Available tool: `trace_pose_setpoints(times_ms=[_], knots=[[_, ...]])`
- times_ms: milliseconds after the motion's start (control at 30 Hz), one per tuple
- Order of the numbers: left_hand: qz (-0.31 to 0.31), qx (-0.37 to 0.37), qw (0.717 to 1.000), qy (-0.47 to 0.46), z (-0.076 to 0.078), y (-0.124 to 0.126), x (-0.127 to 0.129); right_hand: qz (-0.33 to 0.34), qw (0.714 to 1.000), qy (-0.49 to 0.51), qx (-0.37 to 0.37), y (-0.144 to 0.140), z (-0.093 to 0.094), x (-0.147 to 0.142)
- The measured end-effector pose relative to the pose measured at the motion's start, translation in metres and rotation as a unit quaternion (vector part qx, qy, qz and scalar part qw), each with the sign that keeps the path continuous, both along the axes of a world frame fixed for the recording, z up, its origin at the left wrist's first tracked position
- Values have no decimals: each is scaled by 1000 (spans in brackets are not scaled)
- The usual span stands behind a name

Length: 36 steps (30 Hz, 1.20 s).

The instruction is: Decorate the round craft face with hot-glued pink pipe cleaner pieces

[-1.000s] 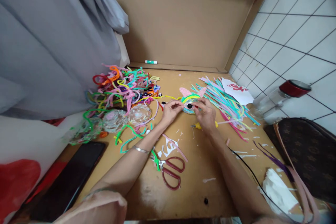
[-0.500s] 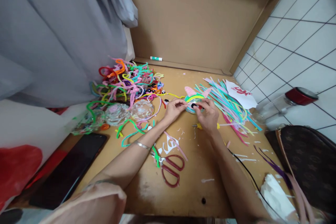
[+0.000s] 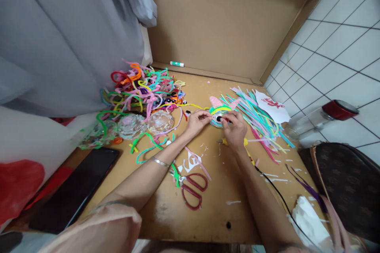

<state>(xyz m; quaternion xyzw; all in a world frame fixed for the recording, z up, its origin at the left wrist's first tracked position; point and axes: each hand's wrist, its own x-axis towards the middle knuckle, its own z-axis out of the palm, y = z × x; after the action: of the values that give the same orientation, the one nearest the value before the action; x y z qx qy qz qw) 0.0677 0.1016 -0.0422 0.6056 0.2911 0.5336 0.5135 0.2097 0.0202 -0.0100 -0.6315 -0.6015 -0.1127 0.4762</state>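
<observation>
A cardboard sheet [image 3: 208, 221] covers the work surface, its back flap standing against a tiled wall [image 3: 341, 47]. A pile of pipe cleaners [image 3: 142, 87] crowds the far left, scissors [image 3: 191, 189] lie near the front, which is mostly bare. The left hand [image 3: 197, 120] and right hand [image 3: 236, 130] pinch a round craft face [image 3: 219, 114] at mid-table.

We see a brown table [image 3: 213, 201] scattered with white paper scraps. Taking the red-handled scissors [image 3: 191, 187] as our landmark: far left of them lies a black phone [image 3: 75, 189]; beyond them to the left sits a tangle of coloured pipe cleaners [image 3: 142, 89]; beyond them to the right lie straight pipe cleaners [image 3: 261, 120], and a crumpled white tissue [image 3: 311, 221] lies at the near right.
</observation>
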Motion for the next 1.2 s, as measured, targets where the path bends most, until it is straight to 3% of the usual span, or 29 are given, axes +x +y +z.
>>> trace_pose_setpoints(times_ms=[267, 500, 1200], knots=[[-4, 8, 1000, 2, -3, 1, 1, -1, 999, 31, -19, -1, 1, -2], [5, 20, 1000, 8, -6, 4, 1, 2, 1000, 29, 10, 3, -5, 1], [8, 2, 1000, -9, -7, 5, 4, -22, 999, 42, -4, 4, 5, -11]])
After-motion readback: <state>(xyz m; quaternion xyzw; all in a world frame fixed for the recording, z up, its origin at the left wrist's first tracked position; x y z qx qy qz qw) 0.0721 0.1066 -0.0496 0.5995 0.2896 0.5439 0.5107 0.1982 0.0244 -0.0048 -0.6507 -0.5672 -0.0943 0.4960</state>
